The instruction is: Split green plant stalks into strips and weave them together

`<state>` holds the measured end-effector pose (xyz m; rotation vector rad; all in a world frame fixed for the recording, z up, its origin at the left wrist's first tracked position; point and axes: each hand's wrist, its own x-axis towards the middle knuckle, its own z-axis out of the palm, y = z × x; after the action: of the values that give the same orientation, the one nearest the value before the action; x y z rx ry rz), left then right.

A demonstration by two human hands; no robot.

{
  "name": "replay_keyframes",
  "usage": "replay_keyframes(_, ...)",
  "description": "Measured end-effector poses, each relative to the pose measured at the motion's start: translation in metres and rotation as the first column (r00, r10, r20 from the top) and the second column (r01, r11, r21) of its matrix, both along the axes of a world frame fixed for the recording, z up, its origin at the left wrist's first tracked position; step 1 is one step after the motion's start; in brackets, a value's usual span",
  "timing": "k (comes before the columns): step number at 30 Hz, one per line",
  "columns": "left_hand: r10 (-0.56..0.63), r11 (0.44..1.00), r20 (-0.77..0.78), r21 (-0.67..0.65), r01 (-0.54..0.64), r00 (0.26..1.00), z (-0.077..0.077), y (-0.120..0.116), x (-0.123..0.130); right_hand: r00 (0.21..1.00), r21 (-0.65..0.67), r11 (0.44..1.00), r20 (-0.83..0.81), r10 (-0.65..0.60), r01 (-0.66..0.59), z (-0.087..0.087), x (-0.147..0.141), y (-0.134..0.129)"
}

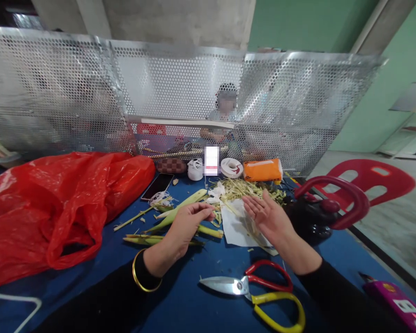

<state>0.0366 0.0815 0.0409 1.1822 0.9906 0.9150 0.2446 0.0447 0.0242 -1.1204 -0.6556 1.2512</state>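
My left hand (185, 227) is over the green husk leaves (180, 206), its thumb and fingertips pressed together. Whatever those fingertips may hold is too small to make out. My right hand (272, 219) is above a white sheet of paper (232, 231), palm turned up and fingers stretched out. Pale thin strips (230, 206) lie on the paper, and one passes close to my right fingers. Behind both hands is a heap of shredded yellow-green strips (251, 188). Scissors (241, 286) with one red and one yellow handle lie in front of my right hand.
A red plastic bag (72, 199) covers the left side. A phone (157, 186), white string (195, 169), a ribbon spool (232, 167) and an orange packet (262, 170) line the back. A dark kettle (308, 219) stands right. Beyond the perforated metal screen (180, 83) sits a person.
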Motion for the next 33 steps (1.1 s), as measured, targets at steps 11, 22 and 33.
replay_keyframes(11,-0.054,0.991,-0.041,0.117,0.059,0.998,0.013,0.011,-0.012,0.362,-0.186,0.816,0.826,0.432,-0.548,0.017,-0.046,-0.044)
replay_keyframes(22,0.504,0.428,-0.719,0.689,0.585,0.479,0.058,0.032,-0.074,-0.055,-0.299,0.84,0.95,0.308,-0.452,0.006,-0.024,-0.094)
replay_keyframes(33,0.17,0.869,-0.985,0.147,0.473,-0.006,0.025,-0.041,-0.162,-0.107,-0.198,0.869,0.98,0.167,-0.454,-0.035,-0.002,-0.108)
